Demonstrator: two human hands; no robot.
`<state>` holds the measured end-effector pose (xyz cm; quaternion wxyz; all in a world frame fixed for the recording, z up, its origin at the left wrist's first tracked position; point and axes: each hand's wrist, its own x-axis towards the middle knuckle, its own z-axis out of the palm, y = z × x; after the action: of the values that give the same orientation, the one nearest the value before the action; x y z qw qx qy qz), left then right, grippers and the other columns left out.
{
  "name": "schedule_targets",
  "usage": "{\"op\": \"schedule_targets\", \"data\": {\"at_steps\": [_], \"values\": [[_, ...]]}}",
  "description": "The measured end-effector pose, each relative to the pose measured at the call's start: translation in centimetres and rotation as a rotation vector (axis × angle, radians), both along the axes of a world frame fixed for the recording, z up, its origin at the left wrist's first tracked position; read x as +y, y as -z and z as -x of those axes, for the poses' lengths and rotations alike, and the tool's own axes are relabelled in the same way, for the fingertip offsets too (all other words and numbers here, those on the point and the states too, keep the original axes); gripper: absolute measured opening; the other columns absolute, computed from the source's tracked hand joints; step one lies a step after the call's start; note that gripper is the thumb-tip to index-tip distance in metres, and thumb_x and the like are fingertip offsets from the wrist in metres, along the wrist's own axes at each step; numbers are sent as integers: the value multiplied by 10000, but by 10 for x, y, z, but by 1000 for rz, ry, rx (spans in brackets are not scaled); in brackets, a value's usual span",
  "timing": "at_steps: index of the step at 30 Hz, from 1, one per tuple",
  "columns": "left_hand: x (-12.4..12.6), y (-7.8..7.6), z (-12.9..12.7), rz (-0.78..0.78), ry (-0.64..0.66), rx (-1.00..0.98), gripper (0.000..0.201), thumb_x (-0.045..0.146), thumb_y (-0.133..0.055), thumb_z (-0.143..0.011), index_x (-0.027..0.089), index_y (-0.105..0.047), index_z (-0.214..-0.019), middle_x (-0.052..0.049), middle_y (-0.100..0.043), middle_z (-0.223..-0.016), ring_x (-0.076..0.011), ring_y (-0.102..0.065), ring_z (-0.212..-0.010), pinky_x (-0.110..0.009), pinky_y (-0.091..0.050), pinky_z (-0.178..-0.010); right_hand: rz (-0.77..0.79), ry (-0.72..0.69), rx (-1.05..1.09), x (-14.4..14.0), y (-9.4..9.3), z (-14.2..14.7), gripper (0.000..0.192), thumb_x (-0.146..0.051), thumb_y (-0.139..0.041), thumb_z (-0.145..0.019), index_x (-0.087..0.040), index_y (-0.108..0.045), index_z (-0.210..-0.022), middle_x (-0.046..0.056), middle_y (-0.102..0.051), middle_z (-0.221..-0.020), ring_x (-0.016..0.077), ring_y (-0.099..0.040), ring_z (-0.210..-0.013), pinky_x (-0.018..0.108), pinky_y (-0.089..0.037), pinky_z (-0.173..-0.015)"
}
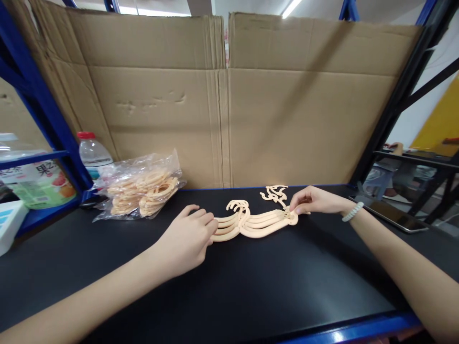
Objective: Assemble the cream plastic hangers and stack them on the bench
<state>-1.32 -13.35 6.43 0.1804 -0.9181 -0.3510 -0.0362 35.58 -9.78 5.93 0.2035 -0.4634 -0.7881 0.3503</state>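
- Cardboard walls (222, 95) back my black bench (251, 286).
- My left hand (186, 241), fingers curled, presses the hanger stack (254, 222).
- My right hand (315, 200) pinches its other end.

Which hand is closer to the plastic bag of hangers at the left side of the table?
Left. The left hand lies just right of the plastic bag of hangers; the right hand is far across, pinching the spread hangers.

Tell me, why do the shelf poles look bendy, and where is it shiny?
Head view: the wide lens bows the blue shelf poles and stretches the arms at the edges; ceiling lights gleam on the black table; a soft shadow crosses the cardboard; the hangers look sharp.
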Motion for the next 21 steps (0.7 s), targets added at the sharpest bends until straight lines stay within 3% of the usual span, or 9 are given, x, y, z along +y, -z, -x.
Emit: {"op": "schedule_targets", "data": {"at_steps": [5,8,10,13,16,21], "values": [[-12,7,-4,43,-34,20,203,73,-445,-780,153,-596,-890,-96,-635,-919,-254,-583,-899,-478,-380,-950,-140,-2,-182,-1,1,8,225,-355,-628,-772,-149,-697,-835,63,-697,-803,195,-630,-741,308,-483,-687],[-24,17,-10,99,-11,-51,296,186,-459,-835,148,-584,-1101,-131,-604,-1149,-305,-533,-1098,-496,-372,-985,-313,100,-279,-7,3,23,238,-333,-538,-822,-160,-685,-895,77,-696,-884,213,-638,-800,337,-496,-738],[-32,27,-14,161,20,-106,474,315,-464,-877,152,-457,-1321,-138,-486,-1370,-327,-426,-1261,-503,-339,-1040,-417,135,-306,-15,7,41,306,-340,-499,-849,-155,-661,-1029,109,-671,-1063,244,-615,-988,377,-473,-883],[-36,44,-17,222,30,-137,603,417,-350,-943,146,-233,-1469,-129,-244,-1536,-323,-229,-1398,-533,-252,-1102,-454,98,-371,-31,19,73,561,-410,-440,-894,-86,-452,-1352,173,-449,-1403,287,-393,-1309,437,-320,-1084],[-33,57,-16,255,19,-151,622,469,-250,-969,169,-122,-1498,-104,-131,-1559,-306,-136,-1427,-556,-208,-1116,-387,39,-484,-45,33,101,815,-576,-416,-888,-27,-236,-1463,200,-203,-1520,334,-167,-1408,496,-197,-1138],[-17,57,-12,299,26,-163,652,531,-239,-958,211,-68,-1500,-85,-130,-1554,-288,-112,-1432,-559,-174,-1124,-379,46,-591,-45,48,113,782,-579,-261,-938,-13,-180,-1472,184,-147,-1530,303,-98,-1422,487,-140,-1154]]}}
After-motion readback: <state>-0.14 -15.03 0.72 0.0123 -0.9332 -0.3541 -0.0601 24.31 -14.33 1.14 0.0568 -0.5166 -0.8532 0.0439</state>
